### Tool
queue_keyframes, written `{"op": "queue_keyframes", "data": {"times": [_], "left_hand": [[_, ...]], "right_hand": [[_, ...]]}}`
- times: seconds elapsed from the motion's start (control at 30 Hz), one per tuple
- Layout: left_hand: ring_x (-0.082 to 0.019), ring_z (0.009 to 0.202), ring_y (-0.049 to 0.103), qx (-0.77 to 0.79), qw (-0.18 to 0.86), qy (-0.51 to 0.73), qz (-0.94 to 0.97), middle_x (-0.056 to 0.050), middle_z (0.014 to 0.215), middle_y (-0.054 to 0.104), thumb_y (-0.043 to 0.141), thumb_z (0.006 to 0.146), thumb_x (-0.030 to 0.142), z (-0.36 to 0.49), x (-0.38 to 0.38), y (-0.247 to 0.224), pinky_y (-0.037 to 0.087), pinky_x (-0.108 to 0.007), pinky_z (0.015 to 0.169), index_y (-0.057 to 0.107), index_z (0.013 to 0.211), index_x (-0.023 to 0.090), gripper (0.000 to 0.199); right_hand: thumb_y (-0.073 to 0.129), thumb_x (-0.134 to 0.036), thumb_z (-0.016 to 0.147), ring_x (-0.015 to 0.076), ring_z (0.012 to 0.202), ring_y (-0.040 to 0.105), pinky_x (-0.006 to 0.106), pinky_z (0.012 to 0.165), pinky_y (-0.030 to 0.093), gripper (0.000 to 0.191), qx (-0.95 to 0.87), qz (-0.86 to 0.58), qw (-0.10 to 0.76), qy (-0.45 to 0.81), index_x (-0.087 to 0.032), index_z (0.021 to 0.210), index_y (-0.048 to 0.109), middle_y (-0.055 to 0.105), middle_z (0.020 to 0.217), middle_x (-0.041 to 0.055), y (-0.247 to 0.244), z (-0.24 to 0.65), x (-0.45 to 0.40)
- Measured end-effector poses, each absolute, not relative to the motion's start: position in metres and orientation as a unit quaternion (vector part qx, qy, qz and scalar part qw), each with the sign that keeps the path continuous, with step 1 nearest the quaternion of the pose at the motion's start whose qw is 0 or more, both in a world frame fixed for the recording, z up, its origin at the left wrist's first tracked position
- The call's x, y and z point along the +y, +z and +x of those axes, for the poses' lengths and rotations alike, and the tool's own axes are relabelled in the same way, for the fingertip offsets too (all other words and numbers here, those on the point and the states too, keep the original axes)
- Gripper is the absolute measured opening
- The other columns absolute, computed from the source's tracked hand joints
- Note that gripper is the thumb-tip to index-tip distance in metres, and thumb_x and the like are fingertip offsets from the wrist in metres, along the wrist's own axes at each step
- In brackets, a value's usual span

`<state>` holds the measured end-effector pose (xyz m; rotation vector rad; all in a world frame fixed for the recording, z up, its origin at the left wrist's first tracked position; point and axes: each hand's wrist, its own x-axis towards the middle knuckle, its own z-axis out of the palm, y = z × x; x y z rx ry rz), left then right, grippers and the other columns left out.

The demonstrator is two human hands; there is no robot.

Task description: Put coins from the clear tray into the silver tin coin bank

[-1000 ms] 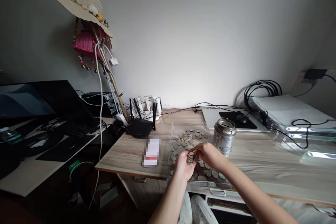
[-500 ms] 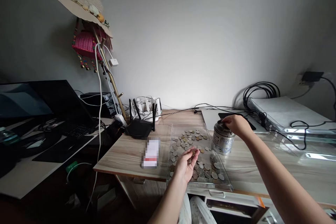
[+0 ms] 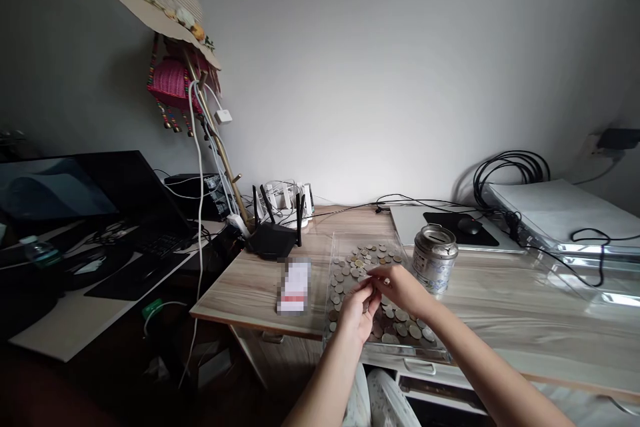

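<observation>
L hand (image 3: 357, 310) and R hand (image 3: 399, 288) met over the near part of the tray (image 3: 434, 345), fingers pinched on coins (image 3: 373, 257) betw. them; exact grip too small to tell. Loose coins lay across the tray, w/ a tin (image 3: 435, 258) just right of its far end.

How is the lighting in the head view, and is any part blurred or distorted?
Head view: the wall is brightest at centre, the left side with the laptop dark; a card is pixelated; wide-angle lens bends the edges; both hands, left hand and right hand, are sharp.
</observation>
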<state>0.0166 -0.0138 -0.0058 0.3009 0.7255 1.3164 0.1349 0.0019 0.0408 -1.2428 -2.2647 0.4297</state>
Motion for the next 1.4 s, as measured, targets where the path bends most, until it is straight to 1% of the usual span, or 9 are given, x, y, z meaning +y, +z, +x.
{"op": "queue_keyframes", "data": {"times": [0.17, 0.33, 0.47, 0.57, 0.87, 1.07, 1.17, 1.3, 1.4], "left_hand": [[-0.013, 0.073, 0.063, 0.325, 0.725, 0.59, 0.145, -0.008, 0.079, 0.067, 0.058, 0.068, 0.003, 0.017, -0.015, -0.004, 0.05, -0.021, 0.071, 0.064, 0.076, 0.009, 0.011], [-0.014, 0.074, 0.063, 0.321, 0.718, 0.6, 0.148, -0.008, 0.083, 0.066, 0.058, 0.068, 0.004, 0.017, -0.014, -0.008, 0.051, -0.023, 0.071, 0.062, 0.083, 0.011, 0.017], [-0.019, 0.082, 0.063, 0.306, 0.736, 0.578, 0.177, -0.012, 0.082, 0.066, 0.048, 0.071, 0.005, 0.014, -0.014, -0.011, 0.049, -0.03, 0.078, 0.059, 0.088, 0.008, 0.02], [-0.02, 0.086, 0.062, 0.313, 0.741, 0.566, 0.182, -0.014, 0.084, 0.066, 0.042, 0.069, 0.002, 0.012, -0.014, -0.012, 0.047, -0.032, 0.081, 0.057, 0.091, 0.007, 0.027], [-0.019, 0.09, 0.061, 0.311, 0.734, 0.566, 0.207, -0.014, 0.09, 0.066, 0.05, 0.071, 0.006, 0.011, -0.015, -0.011, 0.047, -0.024, 0.073, 0.056, 0.091, 0.01, 0.021], [-0.018, 0.081, 0.064, 0.337, 0.721, 0.576, 0.186, -0.013, 0.086, 0.067, 0.061, 0.067, 0.013, 0.014, -0.015, -0.009, 0.044, -0.016, 0.055, 0.054, 0.076, 0.012, 0.011], [-0.011, 0.059, 0.062, 0.362, 0.718, 0.561, 0.197, -0.009, 0.073, 0.067, 0.064, 0.065, 0.016, 0.015, -0.015, -0.008, 0.034, -0.011, 0.04, 0.053, 0.073, 0.012, 0.015], [0.001, 0.031, 0.034, 0.35, 0.714, 0.566, 0.219, 0.003, 0.054, 0.055, 0.066, 0.064, 0.028, 0.016, -0.013, -0.011, 0.012, -0.011, 0.03, 0.052, 0.071, 0.013, 0.021], [0.002, 0.032, 0.027, 0.345, 0.7, 0.585, 0.22, 0.007, 0.052, 0.048, 0.066, 0.062, 0.029, 0.017, -0.011, -0.013, 0.008, -0.012, 0.031, 0.05, 0.071, 0.015, 0.023]], "right_hand": [[0.05, -0.026, 0.072, 0.0138, 0.062, 0.055, 0.023, 0.057, 0.039, 0.015, -0.805, -0.508, 0.265, 0.154, -0.019, 0.076, 0.063, 0.063, 0.07, 0.0026, 0.039, 0.141, 0.006], [0.049, -0.02, 0.072, 0.0135, 0.071, 0.056, 0.022, 0.06, 0.039, 0.014, -0.806, -0.517, 0.273, 0.089, -0.022, 0.075, 0.062, 0.062, 0.076, 0.0022, 0.044, 0.133, -0.004], [0.046, -0.025, 0.076, 0.0144, 0.073, 0.056, 0.024, 0.062, 0.041, 0.019, -0.763, -0.541, 0.354, 0.0, -0.022, 0.087, 0.062, 0.062, 0.083, 0.004, 0.067, 0.16, 0.006], [0.049, -0.029, 0.072, 0.0159, 0.073, 0.057, 0.025, 0.062, 0.04, 0.017, -0.692, -0.6, 0.395, -0.073, -0.023, 0.081, 0.063, 0.064, 0.078, 0.0027, 0.088, 0.204, 0.029], [0.051, -0.023, 0.061, 0.0144, 0.064, 0.057, 0.021, 0.051, 0.036, 0.016, -0.697, -0.665, 0.269, -0.018, -0.022, 0.069, 0.065, 0.066, 0.067, 0.0004, 0.097, 0.268, 0.062], [0.052, -0.025, 0.062, 0.0148, 0.064, 0.058, 0.023, 0.056, 0.039, 0.016, -0.704, -0.646, 0.293, 0.028, -0.021, 0.069, 0.066, 0.065, 0.066, 0.0006, 0.087, 0.274, 0.065], [0.051, -0.024, 0.064, 0.0168, 0.069, 0.058, 0.025, 0.062, 0.041, 0.017, -0.713, -0.634, 0.298, 0.002, -0.02, 0.07, 0.066, 0.066, 0.069, 0.002, 0.089, 0.27, 0.061], [0.047, -0.028, 0.074, 0.0221, 0.086, 0.055, 0.033, 0.076, 0.04, 0.025, -0.73, -0.57, 0.36, -0.11, -0.017, 0.088, 0.064, 0.064, 0.092, 0.0092, 0.092, 0.227, 0.034], [0.041, -0.034, 0.08, 0.0171, 0.07, 0.057, 0.028, 0.062, 0.041, 0.027, -0.823, -0.492, 0.284, -0.004, -0.023, 0.092, 0.063, 0.064, 0.089, 0.0067, 0.083, 0.177, 0.013]]}}
